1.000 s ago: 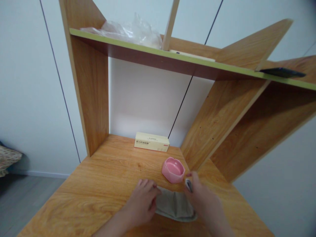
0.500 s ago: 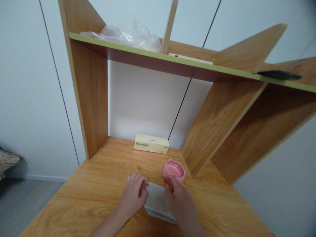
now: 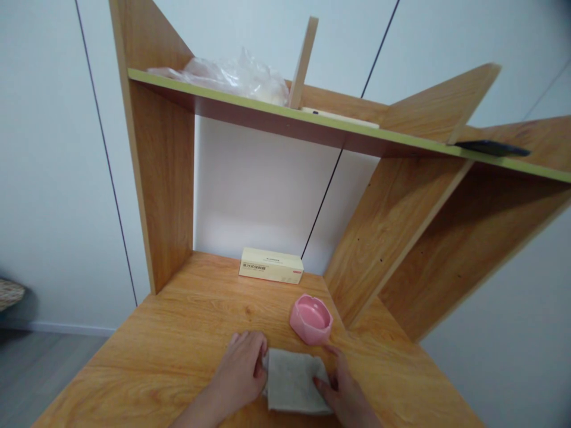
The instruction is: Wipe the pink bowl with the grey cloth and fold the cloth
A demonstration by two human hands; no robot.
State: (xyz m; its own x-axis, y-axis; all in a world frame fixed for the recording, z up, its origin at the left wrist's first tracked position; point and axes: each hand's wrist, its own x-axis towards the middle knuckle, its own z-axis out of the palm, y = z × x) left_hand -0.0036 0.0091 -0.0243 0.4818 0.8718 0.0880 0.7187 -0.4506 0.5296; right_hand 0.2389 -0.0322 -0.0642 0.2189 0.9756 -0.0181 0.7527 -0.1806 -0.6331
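Observation:
A grey folded cloth [image 3: 292, 380] lies on the wooden desk in front of me. My left hand [image 3: 243, 370] is closed at its left edge, fingers curled round that side. At the opposite edge is my right hand [image 3: 347, 389], its thumb resting on top of the cloth and its index finger stretched past the upper right corner; the other fingers are mostly hidden. Just beyond the cloth stands a pink faceted ashtray [image 3: 311, 319], close to the right index fingertip.
A cream cling film box [image 3: 270, 266] stands at the back of the desk [image 3: 214, 297]. Overhead, a shelf [image 3: 250, 107] carries a clear plastic bag [image 3: 236, 74] and a dark flat object [image 3: 493, 148]. Wooden uprights rise at left and right.
The cloth lies flatter, with its layers together. My right hand has moved from the cloth's upper part near the ashtray to its right edge, and its fingers have spread. The left hand stays at the left edge.

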